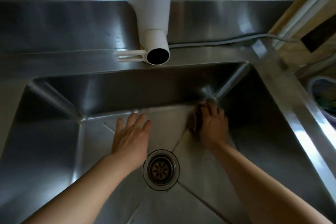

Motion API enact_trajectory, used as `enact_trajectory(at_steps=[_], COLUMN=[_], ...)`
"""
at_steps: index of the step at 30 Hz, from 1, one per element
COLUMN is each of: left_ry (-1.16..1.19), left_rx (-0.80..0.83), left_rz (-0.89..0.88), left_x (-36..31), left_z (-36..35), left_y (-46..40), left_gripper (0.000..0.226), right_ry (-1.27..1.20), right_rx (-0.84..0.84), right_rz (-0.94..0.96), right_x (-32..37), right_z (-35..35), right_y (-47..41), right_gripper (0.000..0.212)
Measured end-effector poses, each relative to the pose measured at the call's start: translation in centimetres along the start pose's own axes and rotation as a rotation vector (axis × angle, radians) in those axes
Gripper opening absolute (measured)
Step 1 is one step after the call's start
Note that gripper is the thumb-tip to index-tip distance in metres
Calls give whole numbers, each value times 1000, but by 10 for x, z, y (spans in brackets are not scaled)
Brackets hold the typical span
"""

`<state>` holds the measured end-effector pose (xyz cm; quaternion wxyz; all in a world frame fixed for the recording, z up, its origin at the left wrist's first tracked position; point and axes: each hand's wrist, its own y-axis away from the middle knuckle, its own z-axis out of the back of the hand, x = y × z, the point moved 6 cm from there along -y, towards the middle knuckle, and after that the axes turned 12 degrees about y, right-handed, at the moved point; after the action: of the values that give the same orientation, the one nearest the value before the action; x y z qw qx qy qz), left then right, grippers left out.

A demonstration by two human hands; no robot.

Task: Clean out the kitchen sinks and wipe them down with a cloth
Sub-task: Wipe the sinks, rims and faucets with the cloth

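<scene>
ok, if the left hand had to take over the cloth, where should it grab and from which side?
Probably the bunched edge of the cloth that shows to the left of the right hand, coming in from the left across the sink floor. The right hand covers the rest and a sink wall backs it on the far side. The left hand, open and flat, is already on that side.

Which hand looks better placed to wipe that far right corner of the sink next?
The right hand. It already holds the dark cloth at the far right corner of the sink. The left hand lies flat and empty on the sink floor, beyond the drain.
</scene>
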<state>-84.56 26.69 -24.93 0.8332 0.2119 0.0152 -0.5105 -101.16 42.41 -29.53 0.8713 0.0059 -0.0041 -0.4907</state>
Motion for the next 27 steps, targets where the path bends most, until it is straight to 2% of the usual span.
enact_trajectory(at_steps=[2, 8, 12, 16, 19, 22, 27], left_ry=[-2, -27, 26, 53, 62, 67, 90], left_rx=[32, 168, 262, 309, 320, 322, 336], left_rz=[29, 87, 150, 143, 164, 154, 151], left_x=[1, 9, 23, 30, 29, 26, 27], left_z=[-10, -40, -61, -79, -84, -81, -81], left_y=[-7, -21, -24, -20, -18, -20, -14], left_gripper=[70, 70, 74, 74, 74, 73, 65], right_ry=[143, -1, -72, -103, -76, -40, -130], right_rx=[69, 398, 378, 427, 504, 494, 400], right_rz=[15, -47, -23, 124, 139, 187, 283], right_x=[-14, -28, -30, -3, 18, 36, 77], right_z=[-9, -47, -58, -64, -72, -71, -55], right_y=[-15, -44, -43, -32, -7, 21, 64], right_gripper=[57, 70, 70, 67, 74, 82, 48])
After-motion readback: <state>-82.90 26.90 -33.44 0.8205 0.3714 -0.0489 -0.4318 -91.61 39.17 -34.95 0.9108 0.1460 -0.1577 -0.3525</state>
